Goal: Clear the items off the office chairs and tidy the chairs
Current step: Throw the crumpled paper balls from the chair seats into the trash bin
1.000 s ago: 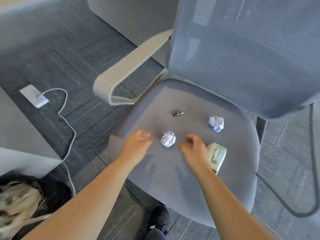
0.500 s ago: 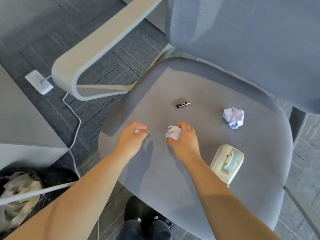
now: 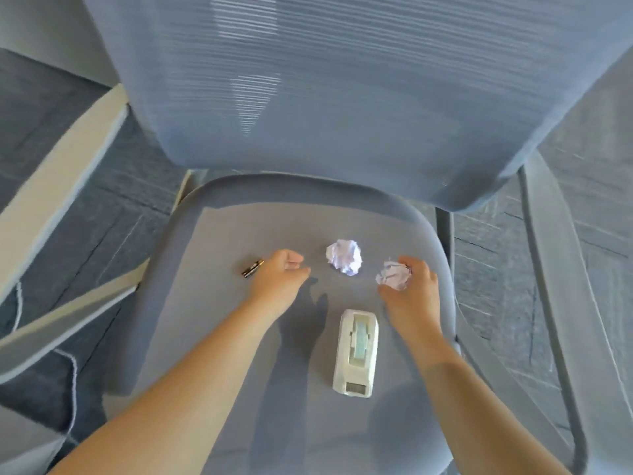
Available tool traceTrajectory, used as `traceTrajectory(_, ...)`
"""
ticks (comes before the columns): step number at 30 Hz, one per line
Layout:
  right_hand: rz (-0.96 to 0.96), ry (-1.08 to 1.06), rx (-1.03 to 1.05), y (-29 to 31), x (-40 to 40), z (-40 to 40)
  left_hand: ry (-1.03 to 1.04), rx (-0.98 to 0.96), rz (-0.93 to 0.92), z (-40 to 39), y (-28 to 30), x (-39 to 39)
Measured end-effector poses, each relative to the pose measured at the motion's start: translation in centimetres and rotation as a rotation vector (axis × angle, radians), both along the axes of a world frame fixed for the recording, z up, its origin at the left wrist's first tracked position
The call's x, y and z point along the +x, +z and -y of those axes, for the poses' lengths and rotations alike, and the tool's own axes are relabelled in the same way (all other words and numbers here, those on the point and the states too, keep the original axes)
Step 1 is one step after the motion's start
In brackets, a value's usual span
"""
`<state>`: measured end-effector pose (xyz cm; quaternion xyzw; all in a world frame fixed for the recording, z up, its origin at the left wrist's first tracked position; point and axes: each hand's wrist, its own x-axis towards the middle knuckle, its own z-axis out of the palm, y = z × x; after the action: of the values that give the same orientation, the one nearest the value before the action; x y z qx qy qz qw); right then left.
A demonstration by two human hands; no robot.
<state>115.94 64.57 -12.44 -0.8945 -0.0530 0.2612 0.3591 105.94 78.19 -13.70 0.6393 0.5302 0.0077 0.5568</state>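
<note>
Now lifted rightward — paper ball (image 3: 394, 276) inside right hand (image 3: 416, 293) — seat-high.

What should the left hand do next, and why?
Probably reach for the second crumpled paper ball. The right hand already grips one paper ball, while the left hand hovers empty over the chair seat, its fingers pointing at that loose ball. The battery and white device can follow.
</note>
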Motion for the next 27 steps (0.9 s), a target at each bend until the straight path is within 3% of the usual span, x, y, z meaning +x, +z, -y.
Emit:
traceTrajectory(7, -0.026, -0.192, -0.023, -3.7, 1.9, 1.8, -0.323, 0.146, -0.036, 1.4, -3.7, 6.9)
traceTrajectory(13, -0.06, -0.222, 0.016, -4.9, 2.2, 1.9, -0.415, 0.18, -0.191, 1.6, -5.1, 8.5)
traceTrajectory(21, -0.095, -0.129, 0.134, -0.1, 2.3, -1.0, -0.214, 0.066, 0.068, -0.9, 0.3, 6.1)
traceTrajectory(27, -0.093, 0.087, 0.243, 5.9, 0.1, -5.1, -0.006, 0.177, 0.178, -2.8, 7.1, 0.6)
